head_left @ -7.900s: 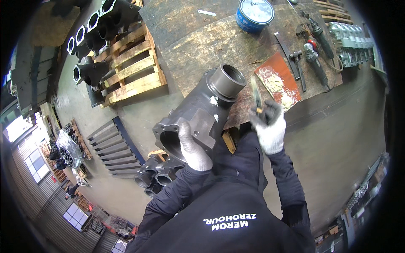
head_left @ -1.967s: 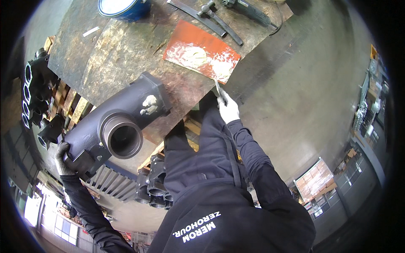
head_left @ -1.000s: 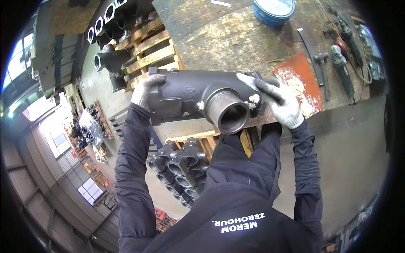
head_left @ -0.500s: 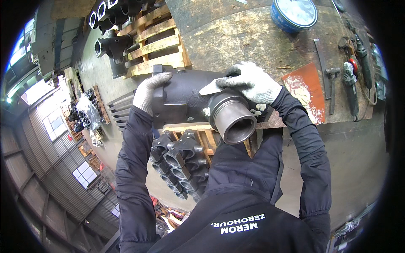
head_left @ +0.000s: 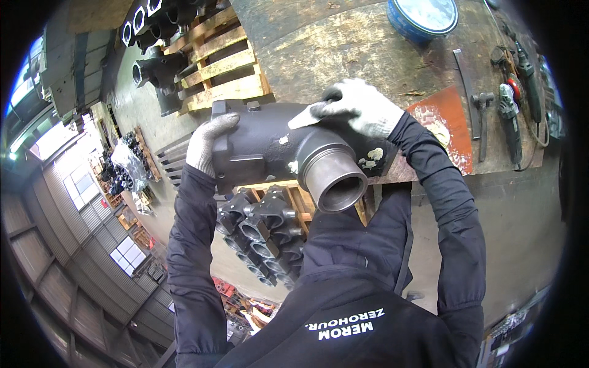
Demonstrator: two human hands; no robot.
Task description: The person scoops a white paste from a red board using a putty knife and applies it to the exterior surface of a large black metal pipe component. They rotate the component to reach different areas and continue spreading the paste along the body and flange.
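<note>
Head view: dark pipe casting (head_left: pixel 270 147) lying crosswise (machined mouth toward viewer), fingers of both gloved hands grasping it.

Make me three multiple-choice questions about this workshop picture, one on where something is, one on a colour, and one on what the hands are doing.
1. Where does the blue round tin sit?
A. on the far part of the wooden workbench
B. on the floor
C. on the pallet

2. What colour is the flat sheet near the right hand?
A. green
B. orange-red
C. white

3. How is the dark cast pipe fitting held?
A. by one hand only
B. by both gloved hands
C. untouched

Answers: 1 A, the tin stands at the bench's top edge. 2 B, the sheet is orange-red with pale smears. 3 B, the left hand grips the flange end and the right hand rests on top.
</note>
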